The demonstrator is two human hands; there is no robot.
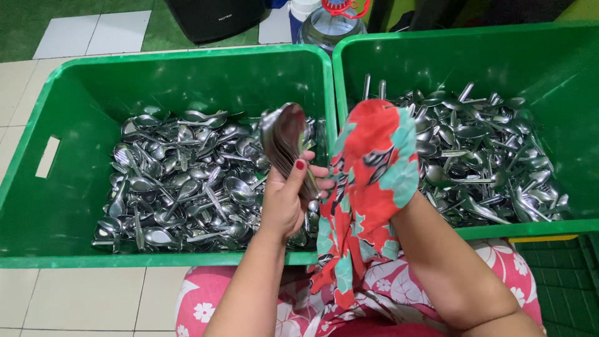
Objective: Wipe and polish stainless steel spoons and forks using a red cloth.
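The left hand (284, 200) gripped a stack of spoons (286, 140), the right hand (380, 162) was wrapped in a floral cloth (365, 187), and both green crates (187, 65) held heaps.

Bare arms, no sleeves visible. Left hand (284, 203) has red polish on the thumbnail. Right hand (374, 165) mostly hidden under cloth, so nails can't be checked. Lap covered by pink garment (206, 299) with white flower print. No rings, watch or bracelets showing.
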